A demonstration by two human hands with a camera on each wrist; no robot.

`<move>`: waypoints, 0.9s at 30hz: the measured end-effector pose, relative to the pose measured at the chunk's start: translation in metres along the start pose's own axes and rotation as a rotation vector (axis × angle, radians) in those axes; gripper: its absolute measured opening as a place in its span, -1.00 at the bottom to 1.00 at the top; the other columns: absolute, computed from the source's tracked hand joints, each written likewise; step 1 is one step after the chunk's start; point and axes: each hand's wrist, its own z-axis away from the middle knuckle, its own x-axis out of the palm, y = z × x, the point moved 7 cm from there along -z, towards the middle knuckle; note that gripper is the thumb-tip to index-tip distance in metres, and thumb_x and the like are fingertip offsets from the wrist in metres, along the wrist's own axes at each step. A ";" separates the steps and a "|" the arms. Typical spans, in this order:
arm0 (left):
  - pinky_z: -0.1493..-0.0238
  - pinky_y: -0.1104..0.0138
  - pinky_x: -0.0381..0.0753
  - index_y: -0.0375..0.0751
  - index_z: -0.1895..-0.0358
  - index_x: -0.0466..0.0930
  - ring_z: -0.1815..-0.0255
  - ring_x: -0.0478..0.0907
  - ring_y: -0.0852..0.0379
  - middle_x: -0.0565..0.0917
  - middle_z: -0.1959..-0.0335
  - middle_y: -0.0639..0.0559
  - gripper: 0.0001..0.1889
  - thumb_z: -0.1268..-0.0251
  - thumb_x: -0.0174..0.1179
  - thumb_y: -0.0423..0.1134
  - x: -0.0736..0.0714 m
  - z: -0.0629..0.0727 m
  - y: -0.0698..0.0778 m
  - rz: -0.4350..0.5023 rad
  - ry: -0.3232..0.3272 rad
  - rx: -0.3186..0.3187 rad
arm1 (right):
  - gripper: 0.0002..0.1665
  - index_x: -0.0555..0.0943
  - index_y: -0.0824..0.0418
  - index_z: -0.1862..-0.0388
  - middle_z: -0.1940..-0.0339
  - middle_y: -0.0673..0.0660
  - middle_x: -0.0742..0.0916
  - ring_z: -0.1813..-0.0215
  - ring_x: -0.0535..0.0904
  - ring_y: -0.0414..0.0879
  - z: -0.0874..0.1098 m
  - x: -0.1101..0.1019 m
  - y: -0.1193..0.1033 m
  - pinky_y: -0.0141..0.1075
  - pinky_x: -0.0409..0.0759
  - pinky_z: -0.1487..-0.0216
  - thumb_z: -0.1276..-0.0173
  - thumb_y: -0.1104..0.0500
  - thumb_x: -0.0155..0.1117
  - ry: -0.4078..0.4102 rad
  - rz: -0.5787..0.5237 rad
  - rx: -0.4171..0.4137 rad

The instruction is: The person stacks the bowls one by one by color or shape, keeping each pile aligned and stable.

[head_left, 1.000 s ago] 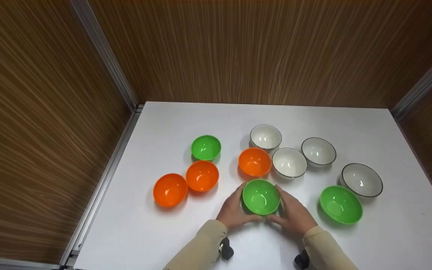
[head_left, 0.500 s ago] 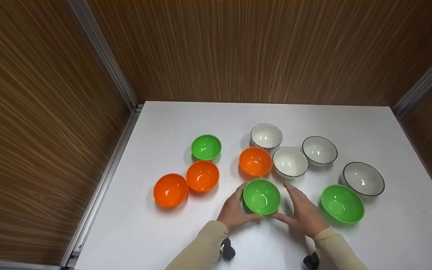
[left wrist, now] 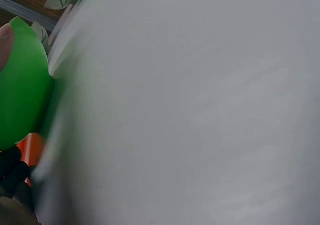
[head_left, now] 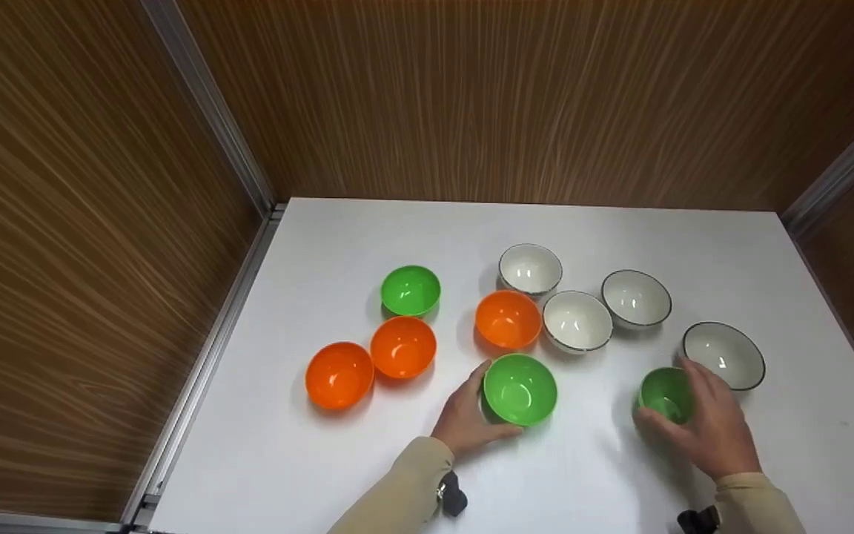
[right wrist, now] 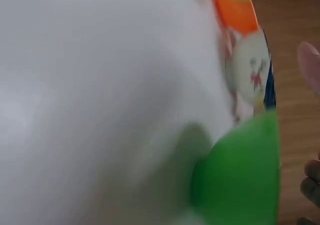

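My left hand (head_left: 466,419) grips the left side of a green bowl (head_left: 520,390) standing upright near the middle of the table, thumb at its near side and fingers on its far side. In the left wrist view, the thumb shows against that bowl's outer wall (left wrist: 25,85). My right hand (head_left: 709,426) hovers over a second green bowl (head_left: 664,393) at the right, thumb and fingers spread, hiding its right part. The right wrist view shows the fingers apart from this bowl (right wrist: 240,175), with nothing held.
Several white bowls with dark rims, such as one (head_left: 727,356) behind my right hand, stand at the back and right. An orange bowl (head_left: 508,320) is behind the held bowl. Two orange bowls (head_left: 339,376) and a green bowl (head_left: 411,291) stand left. Wood-grain panels (head_left: 501,104) enclose the white table (head_left: 264,460).
My right hand has let go of the middle green bowl and moved right to above the right green bowl. My left hand has stayed on the middle bowl.
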 end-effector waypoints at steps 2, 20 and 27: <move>-0.39 0.17 0.25 0.00 -0.52 0.00 -0.38 0.27 0.14 0.33 -0.39 0.09 0.23 0.30 0.56 0.15 0.000 0.000 0.000 -0.006 0.003 -0.001 | 0.06 0.28 0.36 -0.38 -0.24 0.45 0.42 -0.25 0.29 0.40 0.005 -0.010 0.018 0.33 0.26 -0.16 0.00 -0.05 0.56 0.037 -0.004 0.107; -0.39 0.15 0.24 0.06 -0.52 -0.02 -0.39 0.25 0.14 0.31 -0.41 0.10 0.23 0.30 0.56 0.15 0.002 -0.001 -0.001 0.004 -0.012 -0.025 | -0.18 0.40 0.50 -0.21 0.23 0.28 0.66 0.34 0.50 -0.13 0.033 -0.008 0.090 -0.31 0.48 0.41 -0.52 -0.23 -0.35 -0.278 -0.130 0.657; -0.38 0.13 0.25 0.06 -0.52 -0.02 -0.38 0.27 0.11 0.32 -0.40 0.07 0.23 0.30 0.57 0.14 0.002 0.000 0.000 -0.008 -0.004 -0.023 | -0.21 0.44 0.46 -0.16 0.27 0.20 0.67 0.35 0.56 -0.15 0.028 0.001 0.079 -0.32 0.51 0.37 -0.52 -0.22 -0.31 -0.312 -0.175 0.650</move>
